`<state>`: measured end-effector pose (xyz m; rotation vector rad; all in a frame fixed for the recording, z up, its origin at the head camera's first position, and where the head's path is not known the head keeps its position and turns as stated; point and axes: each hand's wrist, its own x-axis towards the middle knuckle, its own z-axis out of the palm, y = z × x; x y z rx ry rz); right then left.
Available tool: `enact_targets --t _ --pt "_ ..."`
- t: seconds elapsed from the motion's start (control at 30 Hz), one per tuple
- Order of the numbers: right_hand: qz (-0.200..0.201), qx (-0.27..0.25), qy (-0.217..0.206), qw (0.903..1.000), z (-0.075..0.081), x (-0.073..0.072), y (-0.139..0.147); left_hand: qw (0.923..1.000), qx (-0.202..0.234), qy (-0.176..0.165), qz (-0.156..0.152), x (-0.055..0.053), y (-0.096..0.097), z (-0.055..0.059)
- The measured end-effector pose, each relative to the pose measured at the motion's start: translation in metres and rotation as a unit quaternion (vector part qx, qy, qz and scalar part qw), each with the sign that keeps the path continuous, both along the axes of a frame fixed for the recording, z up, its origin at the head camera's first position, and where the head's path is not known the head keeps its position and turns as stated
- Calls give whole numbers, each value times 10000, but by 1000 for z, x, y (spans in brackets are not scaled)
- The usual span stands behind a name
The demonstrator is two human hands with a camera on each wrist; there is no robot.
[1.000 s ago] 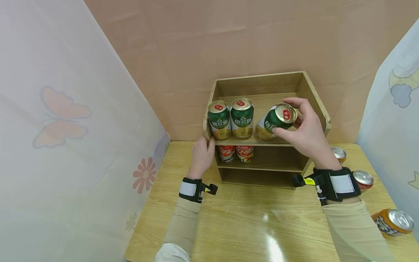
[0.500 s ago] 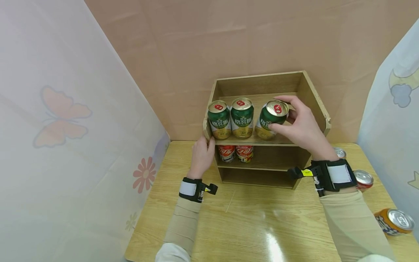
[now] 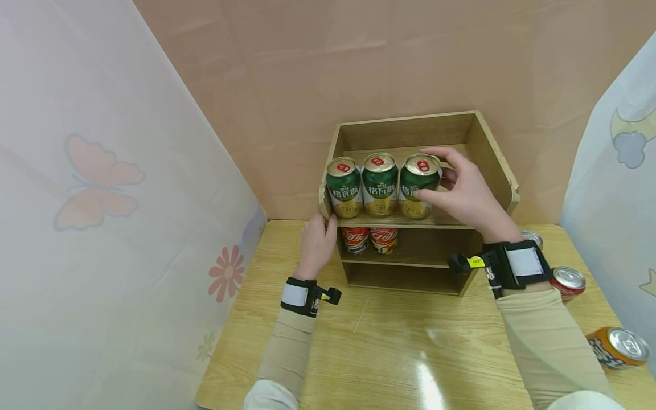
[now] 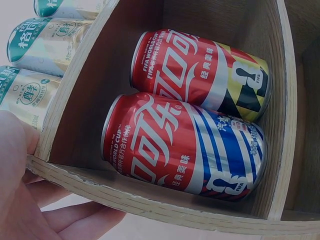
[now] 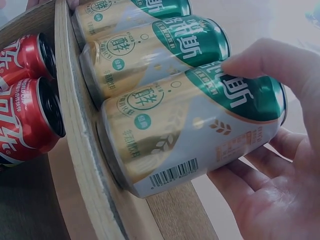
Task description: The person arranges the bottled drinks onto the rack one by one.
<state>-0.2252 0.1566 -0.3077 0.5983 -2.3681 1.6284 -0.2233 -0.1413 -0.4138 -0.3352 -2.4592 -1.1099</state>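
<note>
On the upper tier of a small wooden shelf, three green-and-gold drink cans stand in a row: the left can, the middle can and the right can. My right hand holds the right can from its outer side, thumb in front and fingers behind. In the right wrist view, this can appears upright on the board beside the middle can. My left hand grips the shelf's left side panel, its fingers partly behind the wood. Two red cola cans stand together on the tier below.
To the right of the shelf on the wooden table stand an orange can, a red can and another can, partly hidden by my right wrist. A patterned cloth wall rises at left.
My right hand has moved left with the green-and-gold can, which has gone from tilted to upright beside the middle can. My left hand has kept its place on the shelf.
</note>
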Motion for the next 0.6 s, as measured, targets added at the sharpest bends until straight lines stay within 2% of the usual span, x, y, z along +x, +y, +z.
enact_targets --t 0.6 --pt "247 -314 -7 9992 -9 -7 1 10000 32 -37 36 1 1 0"
